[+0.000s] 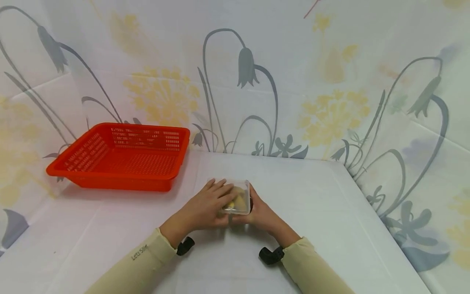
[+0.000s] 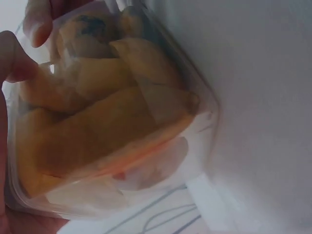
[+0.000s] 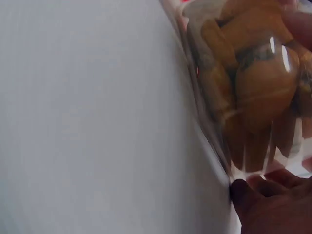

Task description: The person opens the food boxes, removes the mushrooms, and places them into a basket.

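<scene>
A clear plastic box (image 1: 240,201) is held between both hands above the white table. Inside it lie several orange-brown pieces (image 2: 107,126), stacked against the walls; some show dark patches, and their exact kind I cannot tell. My left hand (image 1: 207,206) grips the box from the left, its fingers spread over the top and the thumb at the near side. From the right, my right hand (image 1: 262,214) holds the side and near edge, with fingers (image 3: 273,195) curled at the box's end in the right wrist view. Part of the box is hidden under the left fingers.
A red perforated plastic basket (image 1: 128,179) stands on the white table (image 1: 293,192) at the back left. Behind and beside the table hangs a flower-printed cloth (image 1: 293,81). Black wrist mounts (image 1: 271,256) stick out at both cuffs.
</scene>
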Motion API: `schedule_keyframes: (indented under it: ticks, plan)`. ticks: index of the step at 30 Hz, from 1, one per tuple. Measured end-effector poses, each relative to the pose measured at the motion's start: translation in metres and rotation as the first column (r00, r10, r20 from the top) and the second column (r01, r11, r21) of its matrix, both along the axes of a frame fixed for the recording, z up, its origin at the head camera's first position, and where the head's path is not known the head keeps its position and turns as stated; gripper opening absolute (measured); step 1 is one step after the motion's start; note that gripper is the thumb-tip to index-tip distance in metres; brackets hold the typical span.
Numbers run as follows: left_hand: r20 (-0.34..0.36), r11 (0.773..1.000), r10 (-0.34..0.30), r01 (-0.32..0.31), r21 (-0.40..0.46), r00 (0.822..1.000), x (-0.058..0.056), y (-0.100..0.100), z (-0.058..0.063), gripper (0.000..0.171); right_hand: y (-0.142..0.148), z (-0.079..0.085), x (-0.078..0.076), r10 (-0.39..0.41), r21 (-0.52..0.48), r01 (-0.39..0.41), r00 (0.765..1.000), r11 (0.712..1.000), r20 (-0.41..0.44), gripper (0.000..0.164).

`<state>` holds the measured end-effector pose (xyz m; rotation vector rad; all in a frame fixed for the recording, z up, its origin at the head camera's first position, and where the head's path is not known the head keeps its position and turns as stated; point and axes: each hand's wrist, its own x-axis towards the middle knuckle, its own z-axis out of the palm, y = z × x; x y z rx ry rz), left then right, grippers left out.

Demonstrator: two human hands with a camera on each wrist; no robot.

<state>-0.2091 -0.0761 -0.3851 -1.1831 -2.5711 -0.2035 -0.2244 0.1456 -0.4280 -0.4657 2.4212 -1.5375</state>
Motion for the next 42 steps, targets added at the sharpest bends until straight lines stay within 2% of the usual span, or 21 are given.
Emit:
schedule_keyframes:
  ticks: [6, 13, 17, 22, 26, 33, 42]
  plan:
    - [-0.098, 0.999, -0.033, 0.036, 0.034, 0.995, -0.003, -0.002, -0.005, 0.058, -0.006, 0.0, 0.002, -0.049, 0.022, 0.051, 0.995, 0.998, -0.087, 0.117]
    - [-0.182, 0.997, -0.044, 0.055, 0.056, 0.982, -0.004, 0.0, -0.008, 0.055, -0.005, 0.0, 0.001, -0.063, 0.149, 0.094, 0.978, 0.984, -0.198, 0.109]
    - [-0.225, 0.997, -0.048, 0.061, 0.053, 0.973, -0.005, 0.001, -0.008, 0.052, -0.004, 0.0, 0.0, -0.063, 0.198, 0.11, 0.971, 0.974, -0.231, 0.107]
    - [-0.254, 0.997, -0.054, 0.068, 0.047, 0.966, -0.007, 0.004, -0.007, 0.047, -0.003, 0.0, -0.002, -0.056, 0.195, 0.103, 0.971, 0.975, -0.231, 0.103]
    - [-0.217, 0.998, -0.051, 0.057, 0.025, 0.975, -0.006, 0.003, -0.003, 0.047, -0.003, 0.0, -0.002, -0.056, 0.186, 0.097, 0.975, 0.978, -0.217, 0.102]
    - [-0.101, 0.998, -0.064, 0.066, 0.011, 0.993, -0.006, 0.0, 0.007, 0.055, -0.001, -0.001, -0.003, -0.028, 0.14, 0.052, 0.985, 0.989, -0.169, 0.109]
    - [0.077, 0.998, -0.064, 0.064, 0.003, 0.995, -0.01, -0.002, 0.024, 0.057, 0.002, -0.005, -0.004, 0.009, 0.105, 0.007, 0.989, 0.994, -0.15, 0.108]
